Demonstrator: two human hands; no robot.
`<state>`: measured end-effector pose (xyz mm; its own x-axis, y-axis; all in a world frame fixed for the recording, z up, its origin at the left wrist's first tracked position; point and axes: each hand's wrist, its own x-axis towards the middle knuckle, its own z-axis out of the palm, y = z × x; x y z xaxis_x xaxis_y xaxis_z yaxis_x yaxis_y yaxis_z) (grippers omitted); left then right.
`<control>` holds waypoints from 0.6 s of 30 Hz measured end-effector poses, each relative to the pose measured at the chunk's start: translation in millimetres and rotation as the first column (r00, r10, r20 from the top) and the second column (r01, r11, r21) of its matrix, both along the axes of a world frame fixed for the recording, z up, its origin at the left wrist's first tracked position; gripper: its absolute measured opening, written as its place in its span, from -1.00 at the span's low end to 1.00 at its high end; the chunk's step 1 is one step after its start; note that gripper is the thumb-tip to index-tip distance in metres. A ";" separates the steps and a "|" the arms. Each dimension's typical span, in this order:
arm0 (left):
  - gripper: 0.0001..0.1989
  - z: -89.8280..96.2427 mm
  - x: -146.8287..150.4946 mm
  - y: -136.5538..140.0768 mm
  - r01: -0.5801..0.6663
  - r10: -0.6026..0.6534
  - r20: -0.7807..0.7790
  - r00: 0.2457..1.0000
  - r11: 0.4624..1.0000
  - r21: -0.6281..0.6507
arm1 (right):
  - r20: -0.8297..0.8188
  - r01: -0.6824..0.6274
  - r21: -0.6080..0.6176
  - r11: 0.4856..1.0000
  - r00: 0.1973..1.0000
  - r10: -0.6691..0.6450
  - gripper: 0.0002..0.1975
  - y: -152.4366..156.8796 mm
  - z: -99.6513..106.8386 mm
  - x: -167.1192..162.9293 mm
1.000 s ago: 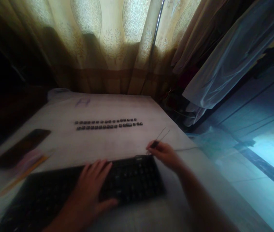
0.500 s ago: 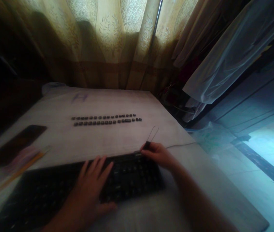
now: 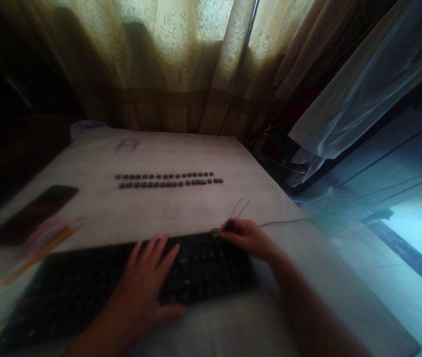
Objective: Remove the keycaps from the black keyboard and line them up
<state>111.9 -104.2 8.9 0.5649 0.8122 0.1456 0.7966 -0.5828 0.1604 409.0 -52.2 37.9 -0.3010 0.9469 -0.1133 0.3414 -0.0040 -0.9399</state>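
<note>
A black keyboard (image 3: 80, 277) lies across the near side of the table, blurred in places. My left hand (image 3: 147, 277) rests on its middle, fingers spread and holding nothing. At the keyboard's upper right corner, my right hand (image 3: 250, 238) is closed around the dark handle of a wire keycap puller (image 3: 239, 208). Its two thin wire prongs point up and away from the keyboard. Farther back, several loose black keycaps (image 3: 158, 184) stand in two rows, with one wider keycap (image 3: 201, 182) in the nearer row.
A dark phone (image 3: 35, 210) lies at the left, near a pinkish cloth-like item (image 3: 47, 230) and a yellow pencil-like stick (image 3: 39, 254). A cable (image 3: 285, 221) runs right across the white table (image 3: 173, 153). Patterned curtains (image 3: 177, 44) hang behind it; the table's edge drops off at right.
The camera view has shifted slightly, moving the scene a little to the right. Both hands keep nearly the same places on the keyboard, and the puller stays in my right hand.
</note>
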 end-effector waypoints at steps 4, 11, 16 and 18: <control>0.01 -0.6 -0.1 -0.6 0.015 -0.015 -0.006 1.000 1.000 0.013 | -0.017 -0.029 -0.008 1.000 0.999 0.029 -0.84 -1.0 1.9 1.0; 0.04 -1.0 0.3 -1.2 0.014 -0.013 -0.014 1.000 0.999 0.033 | -0.043 -0.022 0.018 1.000 0.999 0.023 -0.83 -3.0 1.8 1.2; 0.06 -0.7 0.1 -1.5 0.024 -0.023 -0.021 1.000 0.999 0.047 | -0.004 -0.033 0.101 0.994 0.999 0.033 -0.88 -3.9 3.0 0.0; 0.05 0.7 0.0 -1.3 0.022 -0.021 -0.024 0.999 0.999 0.035 | 0.019 -0.054 0.130 0.990 0.998 0.052 -0.90 -4.4 4.4 0.2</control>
<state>111.9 -105.6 9.6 0.5859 0.7944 0.1601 0.7871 -0.6048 0.1208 409.2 -56.6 42.3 -0.3507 0.9365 0.0050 0.3526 0.1370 -0.9257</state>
